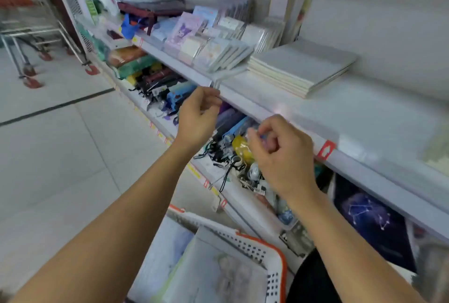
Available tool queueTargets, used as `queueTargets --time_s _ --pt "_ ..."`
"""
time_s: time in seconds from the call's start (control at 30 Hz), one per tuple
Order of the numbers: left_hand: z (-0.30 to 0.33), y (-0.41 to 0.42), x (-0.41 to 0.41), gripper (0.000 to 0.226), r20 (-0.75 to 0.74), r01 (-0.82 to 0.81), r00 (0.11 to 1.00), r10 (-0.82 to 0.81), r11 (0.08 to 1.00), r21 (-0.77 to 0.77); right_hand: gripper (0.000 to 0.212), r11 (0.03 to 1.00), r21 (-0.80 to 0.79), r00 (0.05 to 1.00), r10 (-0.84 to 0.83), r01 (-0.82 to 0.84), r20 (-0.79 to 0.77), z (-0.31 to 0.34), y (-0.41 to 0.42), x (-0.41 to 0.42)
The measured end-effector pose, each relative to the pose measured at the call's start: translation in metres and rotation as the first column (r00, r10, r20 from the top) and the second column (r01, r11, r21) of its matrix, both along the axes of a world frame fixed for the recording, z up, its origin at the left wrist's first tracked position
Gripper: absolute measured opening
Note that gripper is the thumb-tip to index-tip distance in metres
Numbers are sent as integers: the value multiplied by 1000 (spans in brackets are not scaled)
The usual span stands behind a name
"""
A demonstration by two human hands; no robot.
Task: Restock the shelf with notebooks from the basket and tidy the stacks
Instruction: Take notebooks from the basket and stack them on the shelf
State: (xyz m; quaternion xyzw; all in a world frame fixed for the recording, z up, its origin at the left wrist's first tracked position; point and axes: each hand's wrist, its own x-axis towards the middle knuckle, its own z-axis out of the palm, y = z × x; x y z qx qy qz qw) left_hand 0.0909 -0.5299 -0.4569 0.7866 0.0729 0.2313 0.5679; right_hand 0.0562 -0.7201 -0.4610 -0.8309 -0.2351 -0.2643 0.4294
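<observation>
Both hands hang empty before the shelf (279, 108): left hand (198, 118) and right hand (279, 154) with fingers loosely curled, above the basket (272, 249) of notebooks (213, 271).

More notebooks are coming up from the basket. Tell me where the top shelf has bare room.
The shelf is bare in front of and to the right of the flat white notebook stack, along the front edge out to the red tag. Left of that stack, the leaning wrapped notebooks are crowded. Both hands hover empty.

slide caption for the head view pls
Both empty hands, left and right, raised before the notebook shelf, basket below.
</observation>
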Motion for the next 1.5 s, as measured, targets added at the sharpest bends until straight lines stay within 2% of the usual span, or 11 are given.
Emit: queueTargets --time_s 0.1,0.17,0.5,0.6,0.8,0.97,1.07,1.13,1.23,1.37,1.5 --pt "-103 33 -85 20 -383 -108 922 61 989 -104 62 830 -234 662 200 -506 -723 -117 40 -47" --pt "-162 49 -142 22 -577 -141 814 72 987 -75 103 669 -320 473 54 -671 -879 -194 47 -69" --pt "-246 60 -242 14 -865 -161 500 44 986 -42 123 643 -555 571 -215 -528 -793 -288 48 -93" --pt "-245 51 -242 23 -874 -62 487 1 997 -34 120 744 -444 461 -207 -499 -863 -296 39 -86" --pt "-231 53 -241 47 -866 -177 497 -49 972 -156 25 898 53 315 208 -436 -926 -254 39 -76" --pt "-210 55 -235 57 -471 -254 868 -156 675 -692 40 863 443 280 500 -242 -820 -209 44 -56" --pt "-201 45 -234 28 -495 -190 855 -153 796 -575 31 811 583 133 585 -52 -800 -210 51 -65" --pt "-208 41 -233 21 -589 -293 808 14 877 -381 20 914 395 77 402 -89 -912 -225 51 -73" --pt "-218 51 -235 17 -618 -565 732 288 764 -313 34 903 -185 261 -84 -389 -962 -274 31 -80" --pt "-222 77 -236 25 -651 -748 638 412 532 -396 135 796 -408 295 -299 -448 -908 -310 13 -87" --pt "-220 84 -241 21 -573 -748 652 496 544 -380 99 688 -547 449 -345 -476 -824 -283 20 -82"
